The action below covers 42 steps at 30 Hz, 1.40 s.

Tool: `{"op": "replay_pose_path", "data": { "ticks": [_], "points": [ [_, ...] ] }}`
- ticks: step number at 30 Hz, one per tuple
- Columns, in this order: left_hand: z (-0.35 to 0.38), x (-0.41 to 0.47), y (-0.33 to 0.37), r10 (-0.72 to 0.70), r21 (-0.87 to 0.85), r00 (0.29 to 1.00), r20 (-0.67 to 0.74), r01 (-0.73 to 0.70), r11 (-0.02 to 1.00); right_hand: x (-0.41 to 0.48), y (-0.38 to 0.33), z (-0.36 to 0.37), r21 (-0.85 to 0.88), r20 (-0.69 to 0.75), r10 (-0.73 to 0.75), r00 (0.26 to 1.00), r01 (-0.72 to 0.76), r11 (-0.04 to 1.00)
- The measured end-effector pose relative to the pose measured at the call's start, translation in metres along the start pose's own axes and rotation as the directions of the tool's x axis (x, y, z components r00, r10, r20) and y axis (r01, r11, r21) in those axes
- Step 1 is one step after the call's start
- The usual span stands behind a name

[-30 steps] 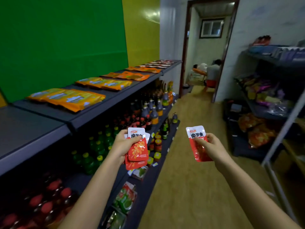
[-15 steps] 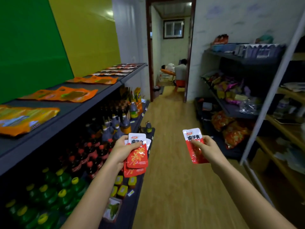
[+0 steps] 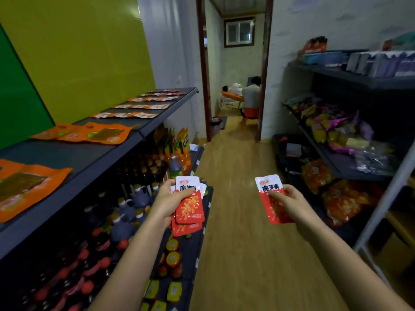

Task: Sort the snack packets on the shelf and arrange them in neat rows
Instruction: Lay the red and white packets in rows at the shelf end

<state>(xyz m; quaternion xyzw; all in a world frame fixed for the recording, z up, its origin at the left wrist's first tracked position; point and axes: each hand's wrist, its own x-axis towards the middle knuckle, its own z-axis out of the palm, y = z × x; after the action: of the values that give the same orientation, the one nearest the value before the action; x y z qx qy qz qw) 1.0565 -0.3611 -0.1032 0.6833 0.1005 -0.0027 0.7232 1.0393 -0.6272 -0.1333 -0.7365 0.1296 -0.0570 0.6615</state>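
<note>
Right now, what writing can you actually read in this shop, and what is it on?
"魔芋爽": front of the stack of packets held by the left hand.
"魔芋爽": single packet held by the right hand.
Too small or blurred to read: the red logos above those characters, the fine print lower on the front packet, the orange packets on the top shelf, the labels on the bottles.

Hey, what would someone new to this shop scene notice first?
At centre, the left hand holds a small stack of red and white packets, the right hand a single packet. On the left, a bright yellow-green wall rises over the top shelf, where orange packets lie in rows.
</note>
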Motion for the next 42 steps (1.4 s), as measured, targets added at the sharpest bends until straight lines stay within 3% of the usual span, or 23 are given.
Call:
{"op": "replay_pose_path", "data": {
  "ticks": [11, 16, 24, 31, 42],
  "points": [
    [0.095, 0.212, 0.056, 0.076, -0.060, 0.986, -0.150, -0.086, 0.994, 0.268, -0.061, 0.006, -0.031, 0.167, -0.096, 0.981, 0.102, 0.994],
    [0.120, 0.299, 0.067, 0.059, -0.070, 0.979, -0.197, -0.074, 0.995, 0.370, -0.072, 0.027, -0.012, 0.227, -0.063, 0.972, 0.068, 0.998],
    [0.137, 0.466, 0.068, 0.065, -0.040, 0.961, -0.268, -0.079, 0.996, 0.534, -0.078, 0.087, -0.033, 0.298, -0.067, 0.952, 0.081, 0.996],
    [0.155, 0.616, 0.121, 0.120, -0.025, 0.961, -0.249, -0.130, 0.991, 0.679, -0.122, 0.152, -0.012, 0.335, -0.150, 0.930, 0.163, 0.987],
    [0.168, 0.763, 0.175, 0.166, 0.047, 0.921, -0.353, -0.160, 0.986, 0.862, -0.171, 0.240, 0.032, 0.529, -0.196, 0.825, 0.211, 0.977]
  ]
}}
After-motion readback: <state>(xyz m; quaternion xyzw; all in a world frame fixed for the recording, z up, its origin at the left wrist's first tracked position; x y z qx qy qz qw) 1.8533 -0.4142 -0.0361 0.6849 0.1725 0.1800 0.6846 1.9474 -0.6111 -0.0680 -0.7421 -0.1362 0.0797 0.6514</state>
